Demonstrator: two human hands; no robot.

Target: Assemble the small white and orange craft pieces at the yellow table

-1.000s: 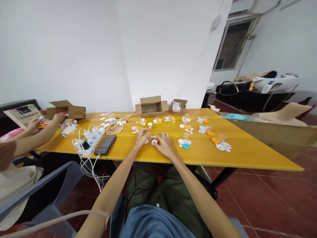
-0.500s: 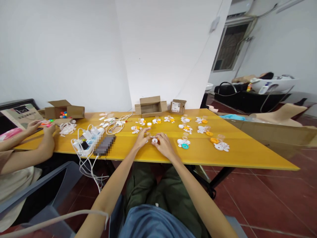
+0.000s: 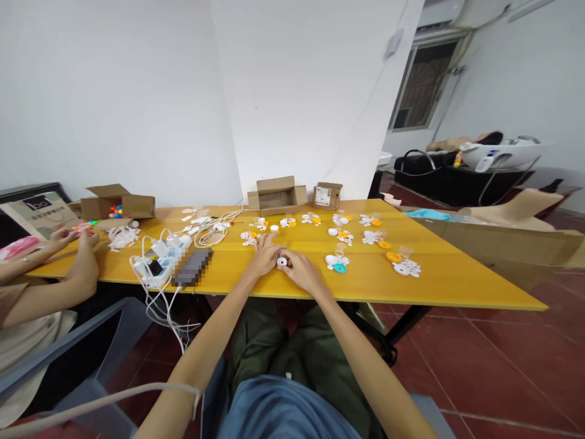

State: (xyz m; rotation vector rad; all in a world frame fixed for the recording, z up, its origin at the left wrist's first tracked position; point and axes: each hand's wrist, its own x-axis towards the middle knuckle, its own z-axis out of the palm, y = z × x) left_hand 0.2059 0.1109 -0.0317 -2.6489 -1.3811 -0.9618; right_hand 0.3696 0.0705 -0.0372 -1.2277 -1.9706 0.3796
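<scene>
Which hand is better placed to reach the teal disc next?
Probably the right hand: the teal disc lies on its side, nearer to it. The left hand is farther away, with the right hand in between.

Room, mixed use: a hair salon by its fittings, serving also as a makeshift assembly workshop. Salon items, beyond the table's right edge: one white wash basin (image 3: 507, 156); one bottle (image 3: 485, 161) against it; one black reclining bench (image 3: 441, 181). Workshop items: one long yellow table (image 3: 439, 286); clusters of small plastic parts (image 3: 406, 267), middle to right edge; one open cardboard box (image 3: 274, 183), far edge; one plug-laden power strip (image 3: 171, 261), near edge, left. Fabric: white walls (image 3: 297, 110); red tiled floor (image 3: 479, 360); window (image 3: 425, 91); air conditioner (image 3: 439, 13), upper right.
</scene>
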